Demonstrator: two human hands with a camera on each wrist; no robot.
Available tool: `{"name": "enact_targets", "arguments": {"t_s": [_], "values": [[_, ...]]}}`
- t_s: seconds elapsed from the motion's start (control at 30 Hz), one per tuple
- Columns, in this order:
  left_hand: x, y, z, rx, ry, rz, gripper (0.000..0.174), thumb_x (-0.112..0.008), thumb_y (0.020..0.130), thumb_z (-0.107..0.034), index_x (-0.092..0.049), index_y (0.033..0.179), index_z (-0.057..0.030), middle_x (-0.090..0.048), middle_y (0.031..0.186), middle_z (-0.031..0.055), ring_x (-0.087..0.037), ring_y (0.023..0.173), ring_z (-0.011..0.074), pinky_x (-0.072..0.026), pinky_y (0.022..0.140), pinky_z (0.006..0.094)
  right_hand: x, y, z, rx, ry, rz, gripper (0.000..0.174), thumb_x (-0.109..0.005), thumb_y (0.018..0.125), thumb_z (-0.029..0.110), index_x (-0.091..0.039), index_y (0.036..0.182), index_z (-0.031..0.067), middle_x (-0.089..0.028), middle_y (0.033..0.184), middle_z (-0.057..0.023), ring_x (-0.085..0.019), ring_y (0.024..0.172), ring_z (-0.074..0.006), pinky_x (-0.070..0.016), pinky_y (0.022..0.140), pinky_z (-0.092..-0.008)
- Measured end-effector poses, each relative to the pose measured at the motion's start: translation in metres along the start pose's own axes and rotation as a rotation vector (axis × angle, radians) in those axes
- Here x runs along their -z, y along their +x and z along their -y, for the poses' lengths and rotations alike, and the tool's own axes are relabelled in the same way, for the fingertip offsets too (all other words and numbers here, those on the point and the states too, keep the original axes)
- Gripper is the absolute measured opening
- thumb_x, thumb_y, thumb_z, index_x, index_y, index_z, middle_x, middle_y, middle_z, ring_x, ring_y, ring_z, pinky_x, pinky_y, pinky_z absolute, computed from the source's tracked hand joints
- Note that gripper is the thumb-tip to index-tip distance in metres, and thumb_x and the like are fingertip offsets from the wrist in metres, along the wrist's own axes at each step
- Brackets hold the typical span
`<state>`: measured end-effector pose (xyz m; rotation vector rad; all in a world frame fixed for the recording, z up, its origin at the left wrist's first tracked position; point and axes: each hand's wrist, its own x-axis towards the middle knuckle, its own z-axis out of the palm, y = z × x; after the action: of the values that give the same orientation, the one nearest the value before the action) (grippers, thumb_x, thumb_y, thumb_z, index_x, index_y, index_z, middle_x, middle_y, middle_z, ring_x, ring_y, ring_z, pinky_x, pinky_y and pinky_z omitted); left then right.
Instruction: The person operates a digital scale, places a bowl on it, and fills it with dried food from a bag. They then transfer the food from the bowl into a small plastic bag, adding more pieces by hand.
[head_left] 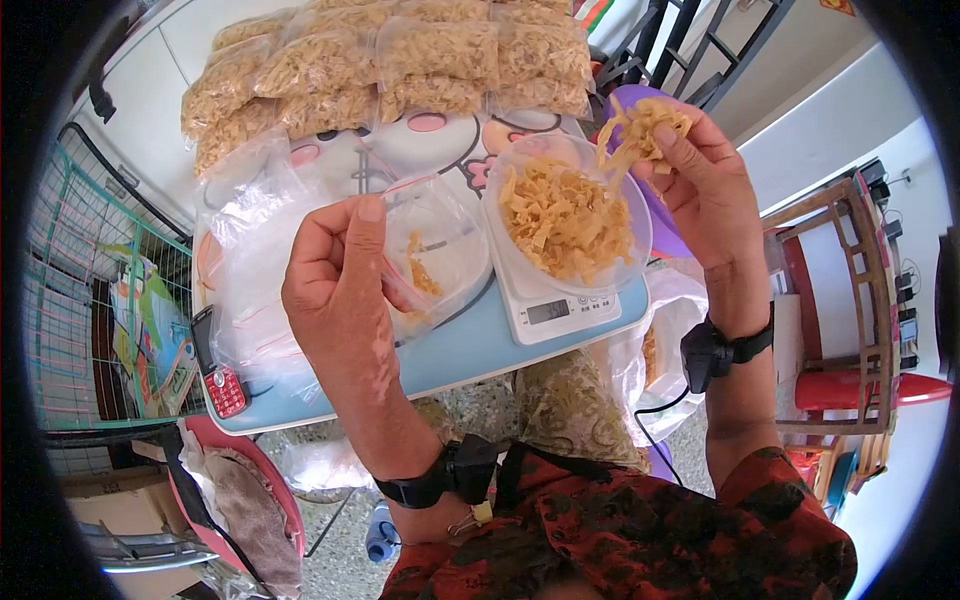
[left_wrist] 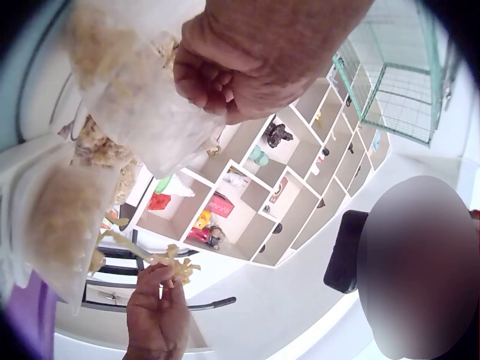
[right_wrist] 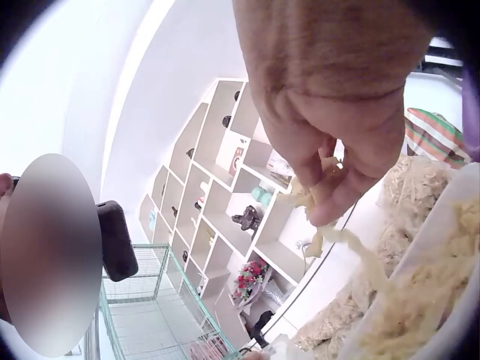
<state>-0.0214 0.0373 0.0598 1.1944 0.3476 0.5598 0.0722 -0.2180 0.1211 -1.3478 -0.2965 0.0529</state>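
Note:
My left hand [head_left: 340,265] grips a clear zip bag [head_left: 445,230] by its edge, over the table's front part. A few yellowish dried strips lie inside the bag. At the right, my right hand [head_left: 715,190] pinches a clump of dried strips [head_left: 645,130], raised above the right side of a clear bowl [head_left: 642,235]. Loose ends dangle from this clump [right_wrist: 352,244] in the right wrist view. A heap of similar strips [head_left: 565,220] fills much of the bowl, which sits on a white digital scale [head_left: 520,322] with a lit display.
Filled bags of strips [head_left: 440,65] are stacked along the table's back. Flat clear bags [head_left: 255,260] lie at the left, beside a red-and-black phone [head_left: 223,388] at the table edge [head_left: 420,375]. A purple container [head_left: 628,98] stands behind the bowl; a wire cage [head_left: 75,280] is at far left.

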Motion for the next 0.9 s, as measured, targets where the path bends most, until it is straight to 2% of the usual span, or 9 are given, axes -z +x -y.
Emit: {"name": "enact_targets", "arguments": {"t_s": [0.1, 0.17, 0.3, 0.4, 0.5, 0.6, 0.7, 0.8, 0.9], "values": [[-0.002, 0.000, 0.000, 0.009, -0.020, -0.003, 0.019, -0.068, 0.093, -0.021, -0.064, 0.094, -0.0022, -0.054, 0.063, -0.0029, -0.043, 0.046, 0.0022, -0.0336, 0.041, 0.0178, -0.005, 0.002, 0.010, 0.074, 0.068, 0.024, 0.022, -0.060, 0.095, 0.005, -0.061, 0.117, 0.0007, -0.067, 0.109, -0.0108, -0.068, 0.093, -0.0176, -0.0599, 0.077, -0.0290], [-0.002, 0.000, -0.001, 0.012, -0.054, -0.002, 0.017, -0.068, 0.093, -0.017, -0.065, 0.094, 0.0000, -0.057, 0.065, -0.0023, -0.045, 0.049, 0.0008, -0.0351, 0.041, 0.0169, -0.004, 0.006, 0.012, 0.144, 0.016, 0.018, 0.022, -0.060, 0.095, 0.004, -0.061, 0.117, 0.0010, -0.067, 0.109, -0.0108, -0.068, 0.091, -0.0173, -0.0599, 0.078, -0.0293], [0.000, 0.000, 0.002, 0.008, -0.072, 0.015, 0.018, -0.068, 0.093, -0.017, -0.065, 0.094, 0.0004, -0.057, 0.066, -0.0022, -0.046, 0.049, 0.0009, -0.0356, 0.041, 0.0171, -0.010, 0.010, 0.007, 0.226, -0.084, -0.005, 0.023, -0.062, 0.094, 0.004, -0.061, 0.117, 0.0016, -0.067, 0.107, -0.0102, -0.068, 0.087, -0.0162, -0.0591, 0.077, -0.0274], [0.000, 0.000, 0.002, 0.005, -0.064, 0.017, 0.019, -0.068, 0.093, -0.019, -0.064, 0.094, -0.0006, -0.056, 0.066, -0.0025, -0.045, 0.049, 0.0017, -0.0356, 0.041, 0.0176, -0.005, 0.011, -0.011, 0.126, -0.216, -0.016, 0.024, -0.064, 0.094, 0.007, -0.061, 0.117, 0.0001, -0.067, 0.106, -0.0088, -0.068, 0.084, -0.0151, -0.0576, 0.075, -0.0253], [0.000, 0.000, 0.000, 0.010, -0.029, 0.009, 0.021, -0.067, 0.093, -0.024, -0.064, 0.095, -0.0029, -0.052, 0.065, -0.0035, -0.044, 0.048, 0.0030, -0.0349, 0.041, 0.0185, 0.004, 0.016, -0.027, 0.047, -0.530, 0.026, 0.026, -0.063, 0.094, 0.008, -0.061, 0.119, 0.0004, -0.066, 0.108, -0.0069, -0.065, 0.094, -0.0116, -0.0572, 0.077, -0.0263], [0.000, 0.000, 0.000, 0.015, -0.029, 0.005, 0.021, -0.068, 0.093, -0.024, -0.064, 0.096, -0.0029, -0.052, 0.065, -0.0036, -0.044, 0.048, 0.0029, -0.0350, 0.041, 0.0185, 0.008, 0.015, -0.039, 0.106, -0.873, 0.003, 0.026, -0.067, 0.088, 0.010, -0.063, 0.111, -0.0001, -0.067, 0.101, -0.0106, -0.068, 0.085, -0.0173, -0.0548, 0.076, -0.0288], [-0.001, 0.000, 0.000, 0.015, -0.053, 0.011, 0.020, -0.068, 0.093, -0.021, -0.064, 0.095, -0.0017, -0.055, 0.066, -0.0025, -0.045, 0.048, 0.0025, -0.0355, 0.041, 0.0182, 0.006, 0.011, -0.045, 0.274, -1.069, 0.054, 0.027, -0.068, 0.086, 0.012, -0.063, 0.110, 0.0005, -0.065, 0.101, -0.0132, -0.067, 0.091, -0.0239, -0.0531, 0.078, -0.0333], [-0.002, 0.000, 0.000, 0.018, -0.082, 0.017, 0.017, -0.067, 0.094, -0.016, -0.064, 0.094, 0.0008, -0.059, 0.067, -0.0004, -0.047, 0.048, 0.0019, -0.0366, 0.040, 0.0177, -0.003, 0.006, -0.035, 0.248, -1.183, 0.101, 0.029, -0.069, 0.087, 0.016, -0.063, 0.111, 0.0014, -0.064, 0.103, -0.0140, -0.064, 0.094, -0.0291, -0.0518, 0.080, -0.0360], [-0.003, 0.000, 0.001, 0.020, -0.077, 0.009, 0.017, -0.067, 0.094, -0.016, -0.064, 0.094, 0.0008, -0.059, 0.067, -0.0008, -0.047, 0.049, 0.0015, -0.0367, 0.041, 0.0173, -0.004, 0.005, -0.036, 0.212, -1.113, 0.141, 0.035, -0.074, 0.083, 0.023, -0.064, 0.111, 0.0042, -0.064, 0.103, -0.0141, -0.064, 0.093, -0.0292, -0.0513, 0.082, -0.0365]]}}
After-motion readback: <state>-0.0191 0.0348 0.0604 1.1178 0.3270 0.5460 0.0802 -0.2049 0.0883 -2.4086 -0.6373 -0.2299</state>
